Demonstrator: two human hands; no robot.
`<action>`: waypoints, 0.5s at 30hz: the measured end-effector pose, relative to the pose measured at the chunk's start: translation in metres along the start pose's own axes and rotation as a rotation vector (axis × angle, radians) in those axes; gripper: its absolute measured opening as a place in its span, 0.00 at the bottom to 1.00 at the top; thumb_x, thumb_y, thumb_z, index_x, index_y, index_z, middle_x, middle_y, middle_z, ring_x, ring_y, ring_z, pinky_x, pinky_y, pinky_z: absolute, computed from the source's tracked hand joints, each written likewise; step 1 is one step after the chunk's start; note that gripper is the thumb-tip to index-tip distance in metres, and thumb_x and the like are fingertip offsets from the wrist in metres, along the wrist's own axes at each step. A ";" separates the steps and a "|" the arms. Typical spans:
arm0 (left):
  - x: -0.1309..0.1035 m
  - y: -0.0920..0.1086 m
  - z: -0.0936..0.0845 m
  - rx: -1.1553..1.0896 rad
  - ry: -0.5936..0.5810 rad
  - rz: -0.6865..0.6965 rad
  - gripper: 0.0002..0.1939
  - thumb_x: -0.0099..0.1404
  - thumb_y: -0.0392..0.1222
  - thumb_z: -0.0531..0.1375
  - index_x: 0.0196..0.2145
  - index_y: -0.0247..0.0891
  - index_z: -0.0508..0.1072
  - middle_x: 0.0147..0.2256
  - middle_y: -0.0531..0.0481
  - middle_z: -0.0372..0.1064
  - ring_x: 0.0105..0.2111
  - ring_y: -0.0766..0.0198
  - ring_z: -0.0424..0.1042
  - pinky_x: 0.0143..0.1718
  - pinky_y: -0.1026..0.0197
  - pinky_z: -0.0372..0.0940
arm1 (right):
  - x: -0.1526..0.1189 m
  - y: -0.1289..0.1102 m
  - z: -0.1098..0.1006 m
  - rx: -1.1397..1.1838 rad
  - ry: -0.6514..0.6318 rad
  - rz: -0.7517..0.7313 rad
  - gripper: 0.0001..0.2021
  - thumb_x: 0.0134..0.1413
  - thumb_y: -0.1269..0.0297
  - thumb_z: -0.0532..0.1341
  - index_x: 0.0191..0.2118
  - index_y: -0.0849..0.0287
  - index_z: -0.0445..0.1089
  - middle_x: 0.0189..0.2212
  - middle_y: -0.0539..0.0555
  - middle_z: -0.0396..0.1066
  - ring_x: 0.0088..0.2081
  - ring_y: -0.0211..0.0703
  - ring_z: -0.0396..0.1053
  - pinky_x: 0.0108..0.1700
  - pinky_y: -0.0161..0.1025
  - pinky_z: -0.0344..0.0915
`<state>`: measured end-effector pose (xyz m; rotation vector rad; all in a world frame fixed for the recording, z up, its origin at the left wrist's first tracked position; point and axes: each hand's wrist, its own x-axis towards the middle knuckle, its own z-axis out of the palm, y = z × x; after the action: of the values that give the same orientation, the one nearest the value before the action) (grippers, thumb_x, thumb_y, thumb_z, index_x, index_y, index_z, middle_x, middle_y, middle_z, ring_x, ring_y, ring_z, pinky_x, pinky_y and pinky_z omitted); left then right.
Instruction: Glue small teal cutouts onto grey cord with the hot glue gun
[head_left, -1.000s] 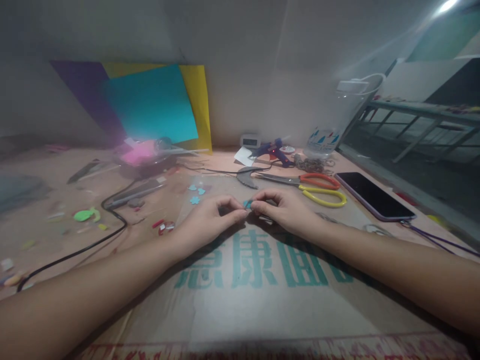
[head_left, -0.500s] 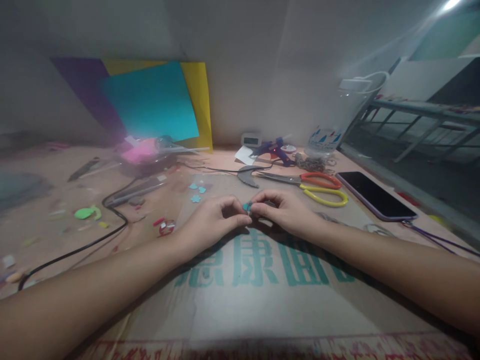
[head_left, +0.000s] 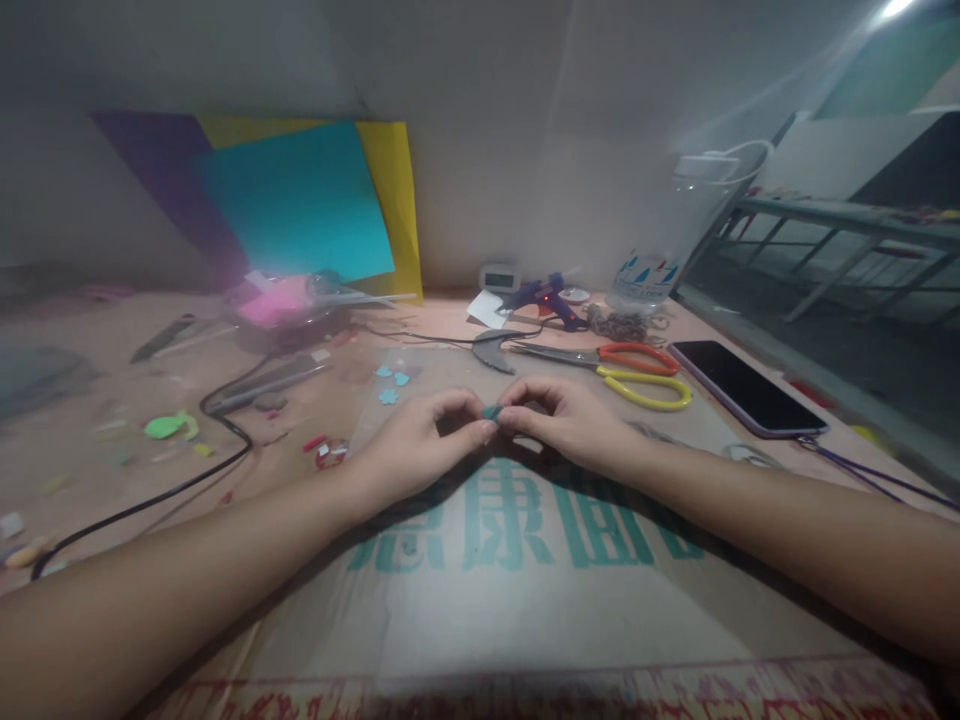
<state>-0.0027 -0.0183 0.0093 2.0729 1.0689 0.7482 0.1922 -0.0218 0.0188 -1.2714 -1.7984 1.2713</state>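
Note:
Between my fingertips is a small teal piece [head_left: 492,412], partly covered by them. My left hand [head_left: 439,432] pinches it from the left, and my right hand [head_left: 551,415] grips it from the right, thumb and fingers together. Both hands are over a cardboard sheet [head_left: 450,630] with green printed characters. Left of my left hand lie several small teal cutouts [head_left: 388,397], flower or heart shaped. Just behind my hands is a grey crescent piece [head_left: 493,351], near scissors [head_left: 637,375] with one red and one yellow handle.
A phone [head_left: 746,388] lies at the right. Farther back are a glue gun [head_left: 544,297], a small display device [head_left: 500,278] and a clear container [head_left: 645,275]. Coloured sheets [head_left: 300,205] lean on the wall. A black cable [head_left: 172,492] crosses scraps at the left.
My left fingertips have closed in slightly on the teal piece, which now sits at a somewhat different angle. The whole view has shifted a little.

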 end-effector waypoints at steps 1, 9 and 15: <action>0.000 0.000 0.000 -0.002 0.000 0.006 0.12 0.64 0.47 0.55 0.27 0.38 0.69 0.26 0.54 0.68 0.29 0.65 0.67 0.30 0.65 0.61 | 0.000 0.000 0.000 0.005 -0.006 -0.011 0.12 0.53 0.55 0.61 0.36 0.59 0.68 0.25 0.48 0.71 0.19 0.31 0.64 0.15 0.27 0.54; 0.000 0.001 0.001 0.021 0.021 0.017 0.11 0.63 0.45 0.54 0.26 0.38 0.67 0.25 0.54 0.67 0.29 0.65 0.66 0.31 0.64 0.61 | -0.002 0.002 -0.002 0.037 0.067 -0.142 0.11 0.55 0.56 0.59 0.38 0.59 0.67 0.28 0.50 0.72 0.31 0.38 0.72 0.31 0.34 0.67; 0.000 0.001 0.001 0.011 0.018 0.004 0.09 0.63 0.44 0.55 0.27 0.38 0.68 0.26 0.55 0.67 0.30 0.65 0.67 0.31 0.65 0.60 | -0.004 -0.003 0.002 -0.022 0.078 -0.155 0.10 0.52 0.59 0.62 0.35 0.60 0.67 0.26 0.50 0.72 0.29 0.38 0.72 0.30 0.34 0.66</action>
<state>-0.0021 -0.0191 0.0095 2.0818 1.0814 0.7655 0.1910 -0.0259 0.0214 -1.1531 -1.8211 1.1051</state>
